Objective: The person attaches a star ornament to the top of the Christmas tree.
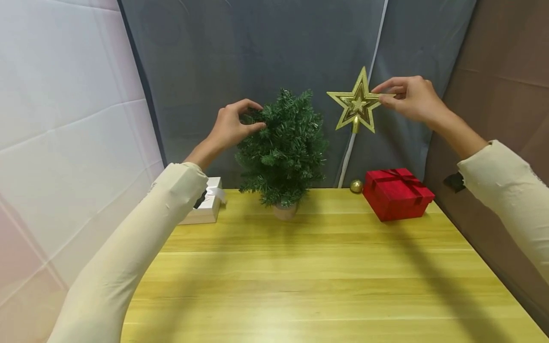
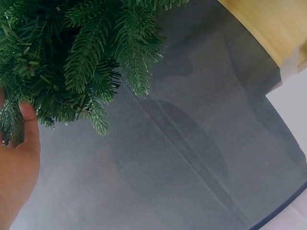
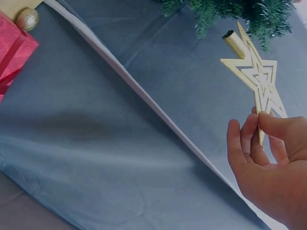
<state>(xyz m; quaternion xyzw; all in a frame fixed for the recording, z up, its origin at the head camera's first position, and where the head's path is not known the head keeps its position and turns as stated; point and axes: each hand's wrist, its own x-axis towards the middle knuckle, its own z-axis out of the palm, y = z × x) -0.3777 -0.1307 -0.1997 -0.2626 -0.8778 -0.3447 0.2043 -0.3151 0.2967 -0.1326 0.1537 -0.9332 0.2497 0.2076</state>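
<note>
- Your left hand [image 1: 230,123]: curled round outer branches of the green tree [image 1: 288,143], mid-frame.
- Your right hand [image 1: 415,99]: pinching gold star [image 1: 358,104] by one point, upper right, apart from tree.
- Red box [image 1: 398,194]: right of frame.

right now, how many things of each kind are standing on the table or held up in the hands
Green potted artificial tree: 1
Glittery gold five-pointed star: 1
Small shiny gold ball: 1
Boxes (red ribboned box, white ribboned box): 2
Total: 5
</note>
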